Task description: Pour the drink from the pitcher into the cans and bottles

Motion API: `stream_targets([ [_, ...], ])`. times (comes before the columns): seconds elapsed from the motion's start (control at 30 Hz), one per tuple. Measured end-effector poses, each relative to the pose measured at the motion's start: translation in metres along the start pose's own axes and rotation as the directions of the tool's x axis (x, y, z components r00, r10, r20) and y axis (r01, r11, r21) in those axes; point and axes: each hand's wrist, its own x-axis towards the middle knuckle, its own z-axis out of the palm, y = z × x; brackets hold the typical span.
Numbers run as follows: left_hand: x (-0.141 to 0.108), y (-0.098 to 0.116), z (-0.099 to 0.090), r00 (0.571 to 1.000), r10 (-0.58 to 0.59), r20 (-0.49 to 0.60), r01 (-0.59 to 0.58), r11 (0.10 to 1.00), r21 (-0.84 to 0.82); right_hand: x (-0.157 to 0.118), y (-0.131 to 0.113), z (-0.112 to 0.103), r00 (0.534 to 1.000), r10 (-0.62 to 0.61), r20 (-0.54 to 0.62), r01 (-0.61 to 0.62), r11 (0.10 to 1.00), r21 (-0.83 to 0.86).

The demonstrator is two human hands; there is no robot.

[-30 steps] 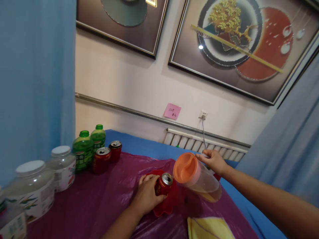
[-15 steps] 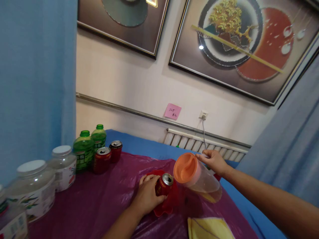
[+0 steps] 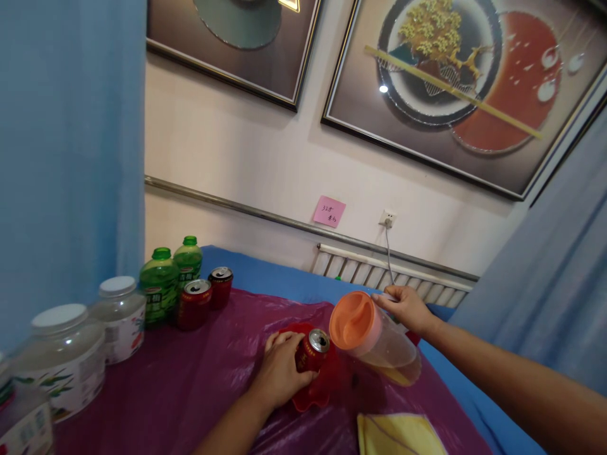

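Note:
My left hand is wrapped round an opened red drink can, which stands in or over a red scalloped dish. Close to its right, my right hand grips a clear plastic pitcher by its handle. The pitcher is tipped to the left, its orange lid facing the can's top. A little yellowish liquid lies along the pitcher's lower side. I cannot make out a stream between lid and can.
Left of my hands stand two more red cans, two green bottles and several clear jars with white lids. A folded yellow cloth lies in front on the purple plastic sheet. Behind are a radiator and a rail.
Almost nothing differs. The pitcher has shifted very slightly to the left, while the can and my left hand stay in place.

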Motion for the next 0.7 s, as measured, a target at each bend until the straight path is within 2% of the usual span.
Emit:
stream_targets([
  [0.7, -0.0006, -0.0011, 0.0004, 1.000, 0.004, -0.017, -0.004, 1.000, -0.008, -0.0015, 0.0001, 0.0014, 1.000, -0.016, -0.022, 0.017, 0.999, 0.044],
])
